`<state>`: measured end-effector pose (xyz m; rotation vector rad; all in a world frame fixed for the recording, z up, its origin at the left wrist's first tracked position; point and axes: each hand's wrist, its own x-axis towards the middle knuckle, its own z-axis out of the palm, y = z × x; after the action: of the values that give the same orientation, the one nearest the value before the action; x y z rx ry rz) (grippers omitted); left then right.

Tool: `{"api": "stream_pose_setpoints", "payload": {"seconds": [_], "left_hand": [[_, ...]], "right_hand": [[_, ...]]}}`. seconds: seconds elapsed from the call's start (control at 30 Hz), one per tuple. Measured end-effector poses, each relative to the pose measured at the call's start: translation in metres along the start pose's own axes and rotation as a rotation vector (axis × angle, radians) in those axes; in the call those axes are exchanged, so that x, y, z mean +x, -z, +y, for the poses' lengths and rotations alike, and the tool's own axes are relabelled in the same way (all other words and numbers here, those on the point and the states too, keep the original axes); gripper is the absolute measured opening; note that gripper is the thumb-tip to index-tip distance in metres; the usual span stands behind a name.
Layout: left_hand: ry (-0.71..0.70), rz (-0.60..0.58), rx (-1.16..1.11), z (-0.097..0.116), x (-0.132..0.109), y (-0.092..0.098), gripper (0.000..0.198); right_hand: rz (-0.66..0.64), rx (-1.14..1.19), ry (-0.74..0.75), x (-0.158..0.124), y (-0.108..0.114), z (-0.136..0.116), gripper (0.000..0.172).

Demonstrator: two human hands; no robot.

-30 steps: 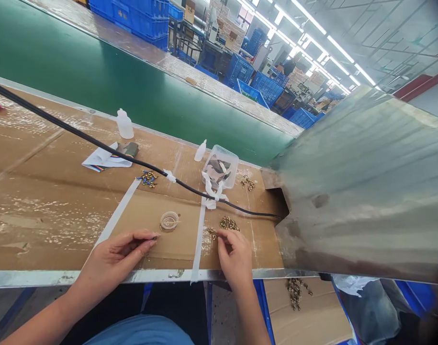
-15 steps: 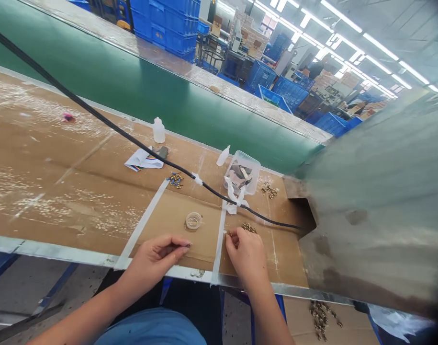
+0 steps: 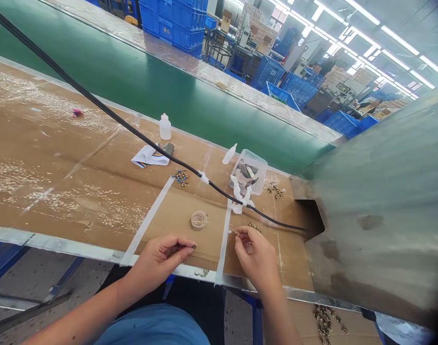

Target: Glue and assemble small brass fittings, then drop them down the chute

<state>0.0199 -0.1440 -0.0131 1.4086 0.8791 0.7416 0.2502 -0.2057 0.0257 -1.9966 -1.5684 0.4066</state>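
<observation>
Left grip (image 3: pixel 160 256), thumb and fingers pinched on something too small to tell; right grip (image 3: pixel 256 256) likewise, beside brass fittings (image 3: pixel 254 227).

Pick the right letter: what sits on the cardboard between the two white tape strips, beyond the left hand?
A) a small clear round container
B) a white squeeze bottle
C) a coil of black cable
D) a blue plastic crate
A: the small clear round container stands on the cardboard between the white tape strips, beyond the left hand.
</observation>
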Motion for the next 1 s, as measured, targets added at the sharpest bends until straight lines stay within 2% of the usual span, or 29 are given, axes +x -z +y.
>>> {"api": "stream_pose_setpoints", "payload": {"seconds": [0.1,0.2,0.37,0.6,0.83,1.0], "left_hand": [[-0.005,-0.014,0.018,-0.001,-0.001,0.001,0.012],[-0.010,-0.030,0.015,-0.001,-0.002,0.002,0.012],[-0.026,-0.055,0.012,0.000,-0.004,0.002,0.012],[-0.122,-0.054,0.101,-0.001,-0.003,0.002,0.011],[-0.217,-0.078,0.161,0.002,-0.002,0.002,0.014],[-0.229,-0.082,0.169,0.002,-0.002,0.003,0.014]], "right_hand": [[-0.003,0.385,-0.041,-0.014,-0.008,-0.016,0.012],[-0.072,0.723,-0.162,-0.024,-0.026,-0.033,0.010],[-0.138,1.050,-0.286,-0.028,-0.049,-0.048,0.013],[-0.150,1.101,-0.355,-0.029,-0.050,-0.053,0.018],[-0.164,1.032,-0.348,-0.031,-0.050,-0.052,0.018],[-0.161,1.018,-0.343,-0.032,-0.050,-0.052,0.018]]}}
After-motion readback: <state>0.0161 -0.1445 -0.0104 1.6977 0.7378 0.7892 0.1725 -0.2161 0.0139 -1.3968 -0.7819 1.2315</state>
